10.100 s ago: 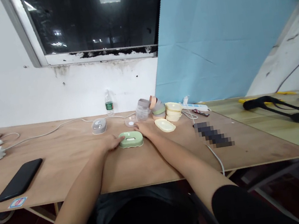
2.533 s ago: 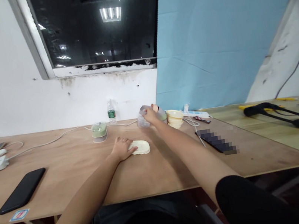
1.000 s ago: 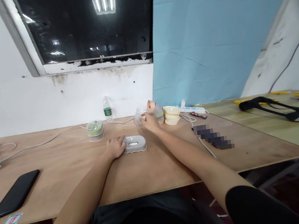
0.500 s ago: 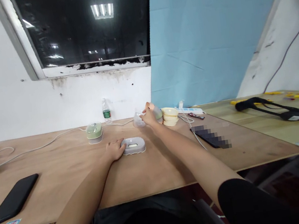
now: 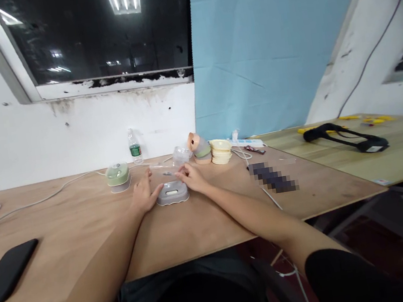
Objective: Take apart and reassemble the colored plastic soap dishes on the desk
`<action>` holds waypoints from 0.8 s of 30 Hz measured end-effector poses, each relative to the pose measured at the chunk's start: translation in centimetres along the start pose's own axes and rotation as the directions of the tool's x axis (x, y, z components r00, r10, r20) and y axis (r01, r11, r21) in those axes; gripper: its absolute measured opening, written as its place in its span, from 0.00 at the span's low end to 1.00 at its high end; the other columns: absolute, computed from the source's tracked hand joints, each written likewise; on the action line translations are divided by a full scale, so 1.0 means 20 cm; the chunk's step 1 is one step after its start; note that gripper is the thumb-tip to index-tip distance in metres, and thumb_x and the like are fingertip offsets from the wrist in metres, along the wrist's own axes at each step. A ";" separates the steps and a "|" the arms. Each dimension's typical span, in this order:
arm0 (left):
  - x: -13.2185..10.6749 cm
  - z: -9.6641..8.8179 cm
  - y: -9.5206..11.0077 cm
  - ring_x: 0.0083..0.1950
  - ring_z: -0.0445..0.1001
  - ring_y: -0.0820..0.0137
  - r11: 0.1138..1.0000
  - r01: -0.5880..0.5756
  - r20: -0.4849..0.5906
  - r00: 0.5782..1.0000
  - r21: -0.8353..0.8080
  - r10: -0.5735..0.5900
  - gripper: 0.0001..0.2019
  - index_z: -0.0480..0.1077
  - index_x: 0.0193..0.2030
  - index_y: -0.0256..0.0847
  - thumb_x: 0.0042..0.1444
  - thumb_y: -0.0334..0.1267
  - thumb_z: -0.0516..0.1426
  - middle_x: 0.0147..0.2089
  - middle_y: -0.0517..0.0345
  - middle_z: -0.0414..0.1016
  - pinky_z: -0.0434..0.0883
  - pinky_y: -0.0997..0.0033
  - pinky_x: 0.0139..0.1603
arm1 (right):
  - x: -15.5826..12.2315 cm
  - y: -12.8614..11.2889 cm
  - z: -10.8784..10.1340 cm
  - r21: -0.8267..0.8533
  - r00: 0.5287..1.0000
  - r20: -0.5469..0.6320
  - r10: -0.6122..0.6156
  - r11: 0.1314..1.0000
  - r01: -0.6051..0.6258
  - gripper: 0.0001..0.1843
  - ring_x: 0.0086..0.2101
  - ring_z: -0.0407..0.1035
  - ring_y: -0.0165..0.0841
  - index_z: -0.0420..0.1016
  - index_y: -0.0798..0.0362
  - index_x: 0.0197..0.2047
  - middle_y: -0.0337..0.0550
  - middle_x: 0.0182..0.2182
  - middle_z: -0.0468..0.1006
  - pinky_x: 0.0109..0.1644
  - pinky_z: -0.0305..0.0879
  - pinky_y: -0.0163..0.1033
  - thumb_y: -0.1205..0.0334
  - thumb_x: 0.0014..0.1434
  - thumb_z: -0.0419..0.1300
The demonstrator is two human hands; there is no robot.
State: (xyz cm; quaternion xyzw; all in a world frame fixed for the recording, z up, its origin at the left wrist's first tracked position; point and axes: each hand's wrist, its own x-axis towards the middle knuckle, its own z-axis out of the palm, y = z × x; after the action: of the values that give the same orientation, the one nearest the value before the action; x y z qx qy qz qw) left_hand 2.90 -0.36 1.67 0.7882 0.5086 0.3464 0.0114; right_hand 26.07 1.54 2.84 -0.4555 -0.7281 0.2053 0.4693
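Your open left hand and loosely curled right hand flank the grey soap dish, neither grip holding it. Keep them evenly placed.

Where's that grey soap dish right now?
In the head view, the grey soap dish sits on the wooden table, between the person's left hand and right hand.

bright, even indoor light — a fluorescent ceiling panel mirrored as glare in the dark window glass, only faint soft shadows under the left hand and right hand, wide-angle bending toward the edges, dark blur in the top right corner — plus one pixelated mosaic patch right of centre.
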 end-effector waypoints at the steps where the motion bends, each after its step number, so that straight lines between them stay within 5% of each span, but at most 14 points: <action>1: 0.00 -0.02 0.01 0.56 0.70 0.61 0.999 -0.020 -0.046 0.999 -0.034 0.018 0.37 0.39 0.71 0.39 0.61 0.55 0.48 0.64 0.43 0.63 0.62 0.59 0.58 | -0.03 -0.01 0.01 0.027 0.999 0.032 -0.003 1.000 0.002 0.18 0.25 0.66 0.30 0.65 0.51 0.39 0.34 0.21 0.70 0.30 0.60 0.33 0.44 0.57 0.55; 5: 0.02 -0.07 0.02 0.48 0.74 0.65 0.994 -0.028 -0.191 0.982 -0.104 0.008 0.26 0.56 0.64 0.40 0.63 0.50 0.48 0.56 0.49 0.70 0.66 0.64 0.54 | -0.05 -0.03 0.02 0.139 1.000 0.021 0.002 0.990 -0.005 0.20 0.22 0.66 0.30 0.66 0.52 0.39 0.33 0.19 0.69 0.27 0.58 0.32 0.42 0.58 0.53; 9: 0.01 -0.09 0.03 0.46 0.75 0.66 0.989 0.005 -0.184 0.982 -0.151 -0.033 0.22 0.61 0.58 0.41 0.62 0.50 0.50 0.51 0.52 0.74 0.69 0.67 0.50 | -0.03 -0.02 0.02 0.171 0.997 0.019 0.081 0.982 -0.083 0.24 0.20 0.64 0.30 0.69 0.53 0.40 0.34 0.17 0.68 0.27 0.59 0.33 0.40 0.60 0.49; 15: -0.01 -0.07 0.07 0.39 0.75 0.65 0.992 0.088 -0.086 0.992 -0.090 -0.095 0.24 0.62 0.59 0.41 0.62 0.53 0.48 0.35 0.57 0.77 0.68 0.68 0.43 | -0.01 0.01 -0.04 -0.106 0.988 0.095 0.118 0.989 -0.108 0.32 0.23 0.65 0.31 0.69 0.54 0.23 0.39 0.17 0.68 0.30 0.58 0.34 0.38 0.62 0.41; 19: 0.00 -0.05 0.04 0.42 0.75 0.62 0.987 0.138 0.101 0.986 -0.082 -0.129 0.27 0.70 0.52 0.42 0.63 0.57 0.41 0.39 0.54 0.78 0.69 0.66 0.44 | 0.00 0.04 -0.07 -0.329 0.974 0.202 0.098 0.944 -0.027 0.28 0.26 0.65 0.32 0.69 0.54 0.21 0.41 0.21 0.72 0.32 0.56 0.34 0.43 0.62 0.47; 24: 0.02 -0.01 -0.01 0.45 0.75 0.62 0.986 0.124 0.279 0.956 -0.115 -0.087 0.30 0.75 0.44 0.43 0.64 0.58 0.37 0.44 0.54 0.79 0.68 0.64 0.48 | 0.00 0.07 -0.08 -0.318 0.938 0.329 0.113 0.948 -0.003 0.25 0.29 0.66 0.32 0.72 0.55 0.24 0.41 0.25 0.75 0.34 0.57 0.34 0.48 0.63 0.47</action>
State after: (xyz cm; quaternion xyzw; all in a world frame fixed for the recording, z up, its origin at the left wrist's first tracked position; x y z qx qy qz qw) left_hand 2.80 -0.07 1.91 0.7975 0.5196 0.2663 0.1517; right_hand 28.03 1.97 2.59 -0.5028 -0.8080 0.1774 0.2507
